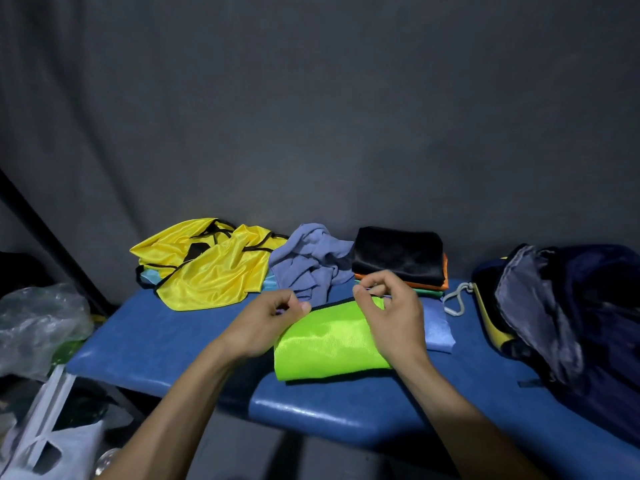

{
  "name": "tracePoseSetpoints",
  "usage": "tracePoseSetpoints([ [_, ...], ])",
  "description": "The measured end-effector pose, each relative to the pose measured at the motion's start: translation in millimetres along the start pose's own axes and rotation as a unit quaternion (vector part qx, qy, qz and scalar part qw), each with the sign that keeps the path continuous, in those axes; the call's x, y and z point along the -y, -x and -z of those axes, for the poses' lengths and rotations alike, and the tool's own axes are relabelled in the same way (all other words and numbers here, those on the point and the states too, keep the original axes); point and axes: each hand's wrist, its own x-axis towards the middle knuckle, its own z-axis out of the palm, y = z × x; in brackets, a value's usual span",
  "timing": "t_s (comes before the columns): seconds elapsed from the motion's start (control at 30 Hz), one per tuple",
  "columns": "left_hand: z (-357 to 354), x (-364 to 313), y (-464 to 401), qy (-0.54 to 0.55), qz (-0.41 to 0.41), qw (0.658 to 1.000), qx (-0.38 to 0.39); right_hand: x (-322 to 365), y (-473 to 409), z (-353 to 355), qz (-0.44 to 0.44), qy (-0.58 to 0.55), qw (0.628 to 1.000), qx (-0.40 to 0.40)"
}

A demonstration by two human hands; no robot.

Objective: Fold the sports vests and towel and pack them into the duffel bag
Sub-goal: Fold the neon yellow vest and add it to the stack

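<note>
Item 1, fingers: left hand (268, 322) and right hand (388, 311), both at frame centre, each with fingertips curled into a pinch. The left appears to nip a lilac edge at the thumb; the right likewise near its thumb, though what exactly it holds is too small to tell.

Item 2, green vest (329, 341): folded, lying between and just below the 2 hands on the blue bench (166, 337), long axis running lower left to upper right. A blue-lilac cloth (438, 329) lies under it, showing at its right.

Item 3, beyond the fingertips: crumpled lilac towel (310, 261); yellow vests (204, 265), unfolded, left of centre; folded stack (401, 259), black on top.

Item 4, duffel bag (568, 306): right edge, open, nearer the right hand.
</note>
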Motion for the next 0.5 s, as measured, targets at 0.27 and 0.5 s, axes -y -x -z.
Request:
tracePoseSetpoints([
  [0.27, -60.4, -40.6, -81.4, 0.0, -0.002, 0.997, -0.075, -15.1, -38.2, 65.1, -0.006, 0.074, 0.993, -0.094],
  [0.5, -95.5, -34.1, -108.3, -0.071, -0.001, 0.988, -0.135, -43.5, -59.3, 83.7, 0.055, 0.242, 0.966, -0.071],
])
